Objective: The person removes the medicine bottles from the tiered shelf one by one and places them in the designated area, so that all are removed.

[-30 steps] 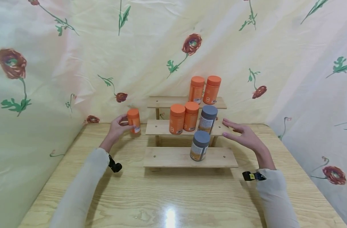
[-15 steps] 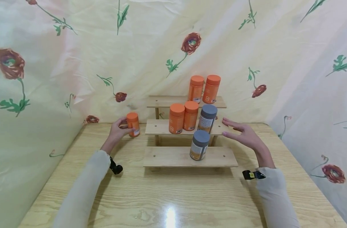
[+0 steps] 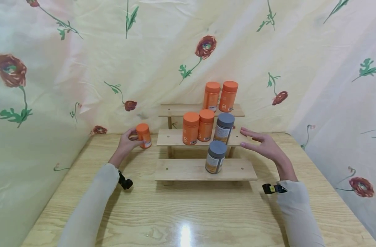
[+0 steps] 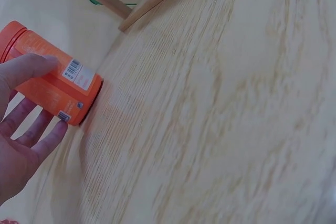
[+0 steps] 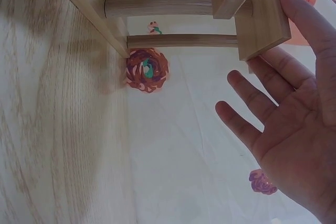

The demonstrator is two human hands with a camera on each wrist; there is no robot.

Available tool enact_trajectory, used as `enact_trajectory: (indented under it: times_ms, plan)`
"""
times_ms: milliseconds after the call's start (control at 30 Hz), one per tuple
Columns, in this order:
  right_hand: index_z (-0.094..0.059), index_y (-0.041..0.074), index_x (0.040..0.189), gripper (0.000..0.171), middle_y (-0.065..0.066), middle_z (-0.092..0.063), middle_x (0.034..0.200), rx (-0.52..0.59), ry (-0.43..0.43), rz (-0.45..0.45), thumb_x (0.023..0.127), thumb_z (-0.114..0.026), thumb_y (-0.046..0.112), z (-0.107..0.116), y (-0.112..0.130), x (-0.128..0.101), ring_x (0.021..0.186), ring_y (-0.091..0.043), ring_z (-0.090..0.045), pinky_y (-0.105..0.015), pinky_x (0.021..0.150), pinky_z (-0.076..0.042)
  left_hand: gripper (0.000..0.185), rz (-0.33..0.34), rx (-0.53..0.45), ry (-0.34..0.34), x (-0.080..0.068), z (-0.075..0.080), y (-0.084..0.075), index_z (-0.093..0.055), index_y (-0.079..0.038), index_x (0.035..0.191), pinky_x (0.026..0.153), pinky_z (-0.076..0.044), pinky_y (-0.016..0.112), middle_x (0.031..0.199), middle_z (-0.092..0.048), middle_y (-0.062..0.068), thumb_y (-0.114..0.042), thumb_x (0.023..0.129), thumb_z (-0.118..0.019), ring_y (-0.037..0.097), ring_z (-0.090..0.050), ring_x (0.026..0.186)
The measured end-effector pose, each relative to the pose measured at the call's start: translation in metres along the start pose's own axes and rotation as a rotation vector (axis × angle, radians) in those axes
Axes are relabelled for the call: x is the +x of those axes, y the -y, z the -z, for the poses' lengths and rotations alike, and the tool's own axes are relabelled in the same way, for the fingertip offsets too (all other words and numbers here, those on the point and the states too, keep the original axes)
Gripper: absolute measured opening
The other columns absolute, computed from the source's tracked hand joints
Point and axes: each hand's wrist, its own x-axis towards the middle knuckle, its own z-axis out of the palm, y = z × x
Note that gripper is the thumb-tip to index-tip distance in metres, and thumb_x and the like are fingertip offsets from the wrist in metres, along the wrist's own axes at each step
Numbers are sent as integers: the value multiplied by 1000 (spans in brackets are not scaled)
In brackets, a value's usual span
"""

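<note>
The left hand (image 3: 126, 143) is gripping an orange bottle (image 3: 143, 135) whose white barcode label is showing, print unreadable; the right hand (image 3: 263, 145) is hovering with fingers spread, holding nothing, beside the shelf (image 3: 240, 139).

3-tier wooden rack (image 3: 203, 169) on the table (image 3: 188, 212). Top tier: 2 orange jars (image 3: 220, 96). Mid tier: 2 more orange jars (image 3: 198, 127) w/ a grey-lidded jar (image 3: 224, 127) beside. Bottom tier: another grey-lidded jar (image 3: 215, 156). Floral cloth (image 3: 83, 61) behind.
</note>
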Motion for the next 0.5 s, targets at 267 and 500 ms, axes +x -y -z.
enact_trajectory:
  times_ms: [267,500]
  plan:
    - [-48,21,137,55,-4,-37,149,-2,4,25,86,-68,31,0,-1,0,137,-32,-33,-57,106,-30,71,-27,-10,-6,2,0,9,-42,-11,137,86,-52,26,131,-47,13,-8,75,-78,31,-51,121]
    - [-49,19,137,55,-4,-38,148,-8,-1,43,86,-68,31,-1,-2,1,136,-29,-35,-55,106,-31,69,-33,-15,10,2,2,10,-42,-12,137,90,-51,28,132,-46,14,-8,77,-77,32,-50,123]
